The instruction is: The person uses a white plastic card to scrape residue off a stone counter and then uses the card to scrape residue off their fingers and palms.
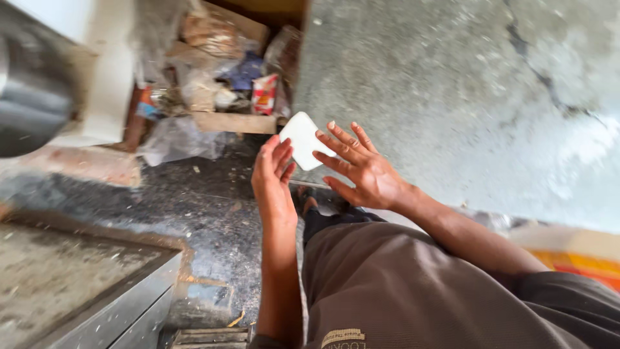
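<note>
A small flat white rounded-square piece sits between both hands at chest height. My left hand is edge-on below and left of it, fingertips touching its lower left edge. My right hand is spread wide, fingers apart, its fingertips against the piece's right side. Whether either hand truly grips the piece or only presses on it is unclear. My grey-brown shirt fills the lower frame.
A grey rough concrete wall stands ahead on the right. A pile of plastic bags, packets and a wooden plank lies at the back left. A metal-edged worktop is at lower left, above a dark gritty floor.
</note>
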